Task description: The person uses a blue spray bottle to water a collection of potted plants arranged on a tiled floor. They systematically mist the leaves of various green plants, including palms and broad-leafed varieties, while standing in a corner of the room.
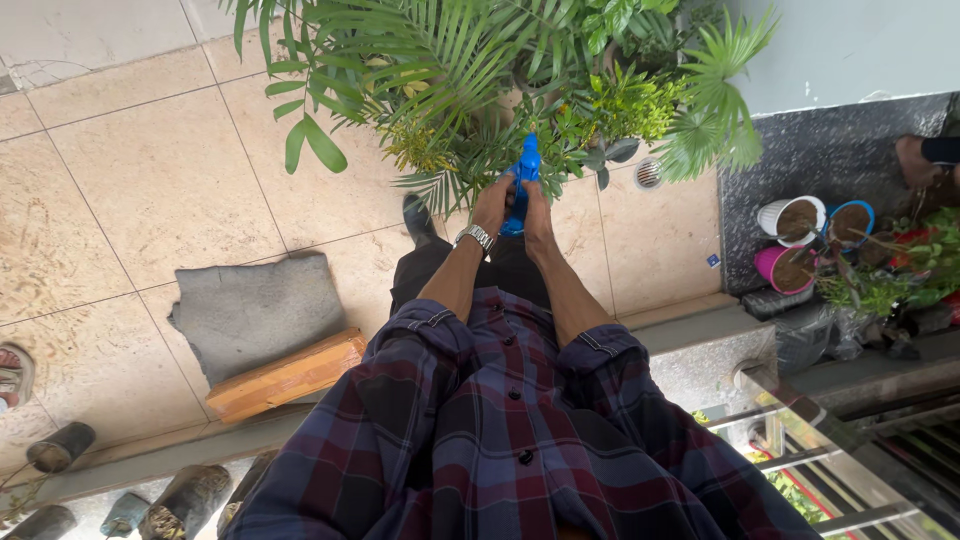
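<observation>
Both my hands close around a blue spray bottle [524,172] held out in front of me over the tiled floor. My left hand [493,205], with a silver wristwatch just below it, grips the bottle's left side. My right hand [537,212] grips its right side. The bottle's tip points into a cluster of leafy green potted plants [520,70], including palm-like fronds. My plaid shirt sleeves are rolled to the elbows.
A grey mat [258,312] and a wooden block [285,377] lie on the beige tiles at left. White, blue and pink pots [800,240] with soil stand at right by a dark stone strip. A metal railing [800,440] is at lower right. Dark pots line the bottom left.
</observation>
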